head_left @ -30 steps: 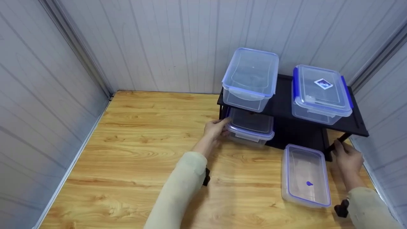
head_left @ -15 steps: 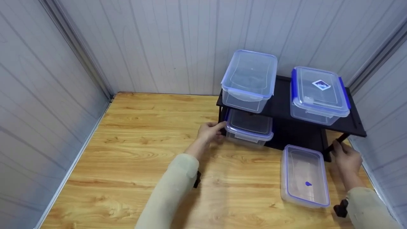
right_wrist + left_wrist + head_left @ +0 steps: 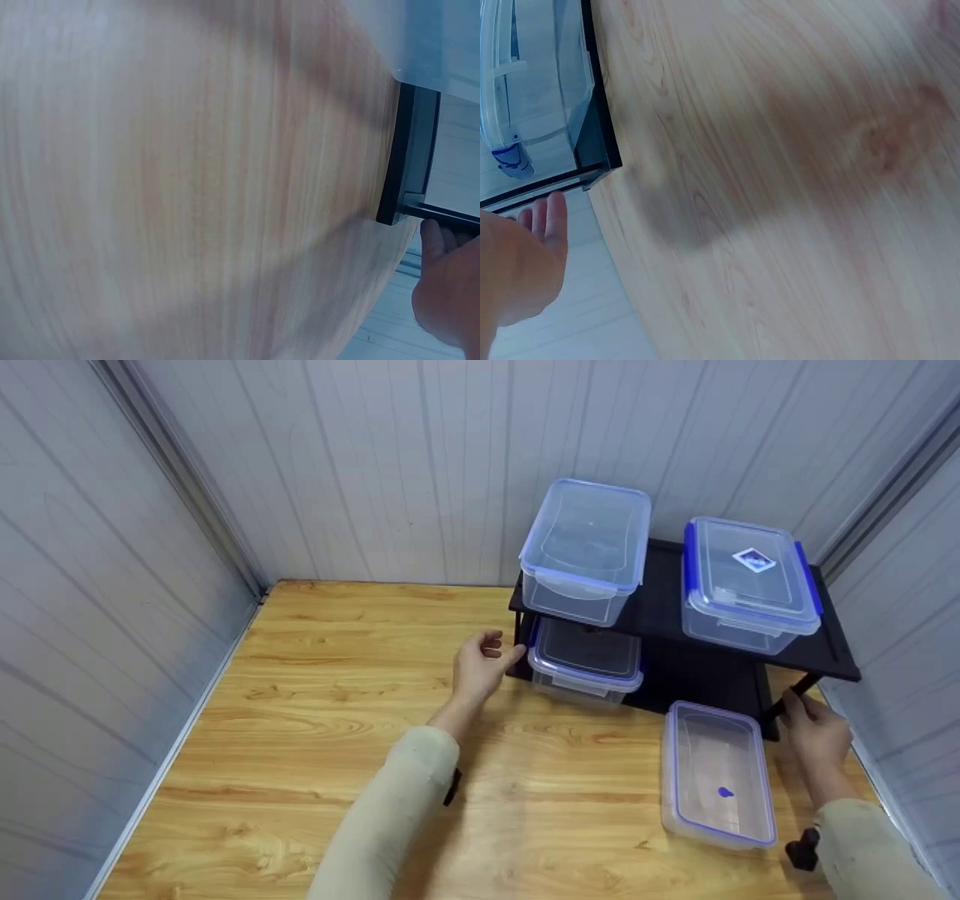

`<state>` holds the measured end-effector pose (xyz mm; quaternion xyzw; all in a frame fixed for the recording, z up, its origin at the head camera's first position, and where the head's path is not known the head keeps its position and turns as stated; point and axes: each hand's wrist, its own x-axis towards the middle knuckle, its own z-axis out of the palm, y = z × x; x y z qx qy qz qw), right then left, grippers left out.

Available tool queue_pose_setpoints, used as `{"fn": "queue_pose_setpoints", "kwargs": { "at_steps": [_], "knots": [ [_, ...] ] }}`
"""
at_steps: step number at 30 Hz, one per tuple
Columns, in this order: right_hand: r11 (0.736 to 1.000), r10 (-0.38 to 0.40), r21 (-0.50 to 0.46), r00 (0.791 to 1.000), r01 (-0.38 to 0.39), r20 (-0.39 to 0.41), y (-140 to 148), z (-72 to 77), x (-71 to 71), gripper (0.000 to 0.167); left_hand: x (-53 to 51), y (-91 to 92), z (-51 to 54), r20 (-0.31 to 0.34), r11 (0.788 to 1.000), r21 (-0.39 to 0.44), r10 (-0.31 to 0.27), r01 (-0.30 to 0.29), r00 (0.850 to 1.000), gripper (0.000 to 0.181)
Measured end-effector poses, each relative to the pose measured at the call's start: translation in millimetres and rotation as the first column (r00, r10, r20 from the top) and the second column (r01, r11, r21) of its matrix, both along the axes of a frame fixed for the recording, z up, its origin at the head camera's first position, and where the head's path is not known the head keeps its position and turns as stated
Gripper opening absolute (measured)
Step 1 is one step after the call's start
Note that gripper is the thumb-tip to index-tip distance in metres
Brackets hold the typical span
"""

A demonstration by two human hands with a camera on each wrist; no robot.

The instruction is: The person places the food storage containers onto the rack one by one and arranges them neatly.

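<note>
A black two-tier rack [image 3: 660, 619] stands at the right, against the back wall. My left hand [image 3: 478, 664] is at its left end, fingers loosely bent and thumb pointing at the frame; whether the thumb touches is unclear. In the left wrist view the fingers [image 3: 555, 221] lie beside the rack's edge. My right hand [image 3: 817, 735] grips the rack's front right leg [image 3: 804, 684], also seen as a dark bar [image 3: 450, 217] in the right wrist view. Next to the left hand, a lidded clear box [image 3: 586, 660] sits on the lower tier.
On the top tier stand a clear box with a pale blue rim [image 3: 589, 540] and a box with dark blue clips and a sticker [image 3: 750, 585]. Another clear box [image 3: 718, 772] lies on the wood-grain surface [image 3: 337, 697] in front of the rack. Panelled walls [image 3: 375, 472] enclose the area.
My left hand has moved left, from beside the lower box to outside the rack's left end, and its fingers have spread from the thumb. The right hand keeps its grip on the leg.
</note>
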<state>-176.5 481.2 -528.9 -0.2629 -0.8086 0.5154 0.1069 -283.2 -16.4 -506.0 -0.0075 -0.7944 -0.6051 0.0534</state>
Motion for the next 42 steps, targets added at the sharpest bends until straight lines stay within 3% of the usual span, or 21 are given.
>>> {"fn": "queue_pose_setpoints", "kwargs": {
  "at_steps": [6,12,22,26,34,38,42],
  "knots": [
    [0.993,0.050,0.102,0.996,-0.057,0.073,-1.4,6.0,0.0,0.074,-7.0,4.8,-1.9,-0.061,0.998,0.060,0.024,-0.020,0.998,0.061],
    [0.980,0.192,0.027,0.972,-0.198,0.138,2.3,18.6,12.4,0.091,-13.6,8.5,1.1,-0.044,0.994,0.102,0.028,-0.024,0.999,0.069],
    [0.923,0.384,-0.087,0.910,-0.375,0.154,10.0,24.0,50.4,0.092,-25.6,21.5,1.7,0.018,0.993,0.063,0.099,-0.100,0.995,0.059],
    [0.902,0.428,-0.141,0.892,-0.409,0.146,10.4,24.1,60.7,0.093,-30.5,25.0,1.1,0.043,0.989,0.056,0.134,-0.137,0.990,0.053],
    [0.861,0.500,-0.210,0.846,-0.463,0.184,3.8,22.1,80.6,0.089,-38.7,30.9,-0.5,0.052,0.980,0.120,0.154,-0.159,0.987,0.048],
    [0.863,0.497,-0.214,0.845,-0.458,0.197,-4.1,21.5,89.9,0.084,-40.4,34.1,-1.2,0.040,0.973,0.144,0.177,-0.181,0.983,0.040],
    [0.857,0.512,-0.213,0.826,-0.470,0.235,-9.6,22.8,97.6,0.080,-42.8,38.1,-2.9,0.004,0.967,0.147,0.211,-0.209,0.978,0.032]
  ]
}}
